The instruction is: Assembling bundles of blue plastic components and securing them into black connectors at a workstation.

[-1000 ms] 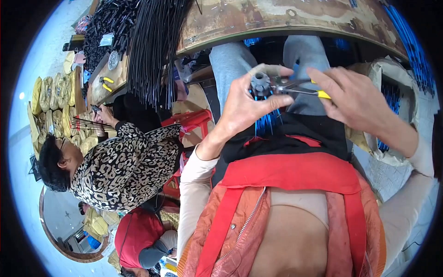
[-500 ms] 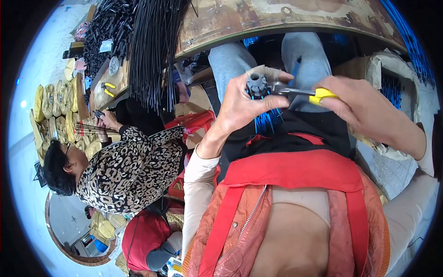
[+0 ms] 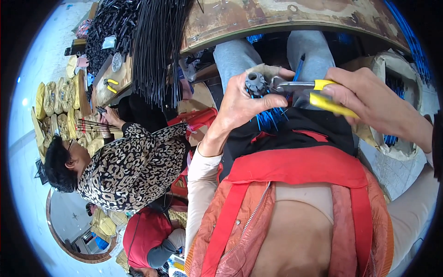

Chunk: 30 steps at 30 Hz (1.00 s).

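Over my lap, my left hand [image 3: 235, 104] is closed around a dark grey, notched round hub [image 3: 255, 82] with a hole in its middle. Thin blue rods [image 3: 271, 119] hang in a cluster below the hub. My right hand [image 3: 369, 94] grips a pair of pliers by its yellow handles [image 3: 334, 105]. Those handles are spread apart and slightly smeared by motion. The metal jaws [image 3: 282, 86] lie beside the hub, close to my left fingers; whether they pinch anything is too small to tell. One longer blue rod [image 3: 300, 67] rises beyond the jaws, in front of my knee.
A worn wooden table [image 3: 295, 14] spans the far side. Long black rods [image 3: 157, 55] hang over its left end, beside piled black parts [image 3: 110, 27] and other yellow-handled pliers [image 3: 110, 85]. A sack-lined bin [image 3: 379, 69] holds blue rods at right. Two people [image 3: 134, 168] work at left.
The plier handles have spread from closed to apart, and my right hand has lifted slightly outward. My left hand keeps the hub in nearly the same place.
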### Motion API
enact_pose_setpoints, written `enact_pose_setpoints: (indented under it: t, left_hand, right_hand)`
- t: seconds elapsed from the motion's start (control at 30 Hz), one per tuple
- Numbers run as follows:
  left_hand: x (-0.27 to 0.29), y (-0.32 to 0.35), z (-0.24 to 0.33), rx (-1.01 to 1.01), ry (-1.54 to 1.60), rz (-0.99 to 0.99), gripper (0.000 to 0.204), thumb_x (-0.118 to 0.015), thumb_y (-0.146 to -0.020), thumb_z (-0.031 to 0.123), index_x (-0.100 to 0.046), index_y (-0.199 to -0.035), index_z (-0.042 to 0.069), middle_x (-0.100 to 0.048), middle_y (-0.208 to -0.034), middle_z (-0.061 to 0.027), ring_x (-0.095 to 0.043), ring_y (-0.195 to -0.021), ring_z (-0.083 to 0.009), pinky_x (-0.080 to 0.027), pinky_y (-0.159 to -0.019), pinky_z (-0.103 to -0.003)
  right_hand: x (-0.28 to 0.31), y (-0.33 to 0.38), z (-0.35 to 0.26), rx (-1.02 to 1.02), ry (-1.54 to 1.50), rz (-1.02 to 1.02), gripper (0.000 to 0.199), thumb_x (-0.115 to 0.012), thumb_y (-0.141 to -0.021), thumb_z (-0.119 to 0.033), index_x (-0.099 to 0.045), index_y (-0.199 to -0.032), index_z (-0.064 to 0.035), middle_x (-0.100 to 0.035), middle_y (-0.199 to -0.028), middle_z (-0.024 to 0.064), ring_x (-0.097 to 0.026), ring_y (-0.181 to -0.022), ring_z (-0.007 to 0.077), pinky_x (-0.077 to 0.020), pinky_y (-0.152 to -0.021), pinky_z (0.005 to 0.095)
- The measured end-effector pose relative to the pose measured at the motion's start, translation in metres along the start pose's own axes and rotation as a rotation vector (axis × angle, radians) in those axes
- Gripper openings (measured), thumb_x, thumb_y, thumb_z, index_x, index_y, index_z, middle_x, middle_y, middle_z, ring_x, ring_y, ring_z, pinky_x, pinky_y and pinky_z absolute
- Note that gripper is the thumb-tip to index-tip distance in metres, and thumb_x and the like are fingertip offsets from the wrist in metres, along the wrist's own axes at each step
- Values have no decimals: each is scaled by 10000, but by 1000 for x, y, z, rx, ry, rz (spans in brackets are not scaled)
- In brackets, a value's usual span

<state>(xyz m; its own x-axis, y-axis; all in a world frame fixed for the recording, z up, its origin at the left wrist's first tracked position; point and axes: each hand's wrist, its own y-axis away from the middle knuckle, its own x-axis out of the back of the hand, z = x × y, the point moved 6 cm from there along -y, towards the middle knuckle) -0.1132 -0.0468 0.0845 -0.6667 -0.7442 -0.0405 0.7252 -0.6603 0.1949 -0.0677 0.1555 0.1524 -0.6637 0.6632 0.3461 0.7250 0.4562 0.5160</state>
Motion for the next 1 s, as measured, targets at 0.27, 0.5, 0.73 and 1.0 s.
enact_pose_setpoints:
  t: [0.27,0.5,0.73,1.0]
  left_hand:
    - [0,1,4,-101,46,-137,513,-895,-723,98,-690,-1184,6,-708,-1105,-34,-634,-975,-92,-503,-891,-258]
    - [3,7,0,-78,-14,13,480,-883,-734,116,-692,-1152,-22,-691,-922,-26,-637,-811,-75,-512,-739,-216]
    - [3,9,1,-46,-12,-47,381,-892,-757,160,-656,-1024,23,-691,-952,-15,-614,-873,-75,-505,-792,-253]
    - [-1,11,0,-102,-35,-15,347,-879,-781,153,-629,-987,29,-623,-851,23,-554,-786,-55,-465,-692,-235]
  right_hand:
    - [-25,-12,24,7,198,-65,500,-772,-814,-357,-566,-1061,25,-600,-688,120,-640,-581,254,-479,-534,365]
    - [-36,-16,24,-82,-24,-98,394,-609,-982,-358,-632,-939,32,-630,-650,160,-614,-581,333,-467,-579,419]
    - [-46,-28,32,123,-82,26,378,-595,-997,-356,-666,-1035,13,-673,-706,136,-647,-617,209,-512,-612,350]
    - [-30,-12,14,-76,-283,-282,450,-527,-1029,-439,-605,-984,2,-677,-774,91,-634,-615,141,-512,-582,291]
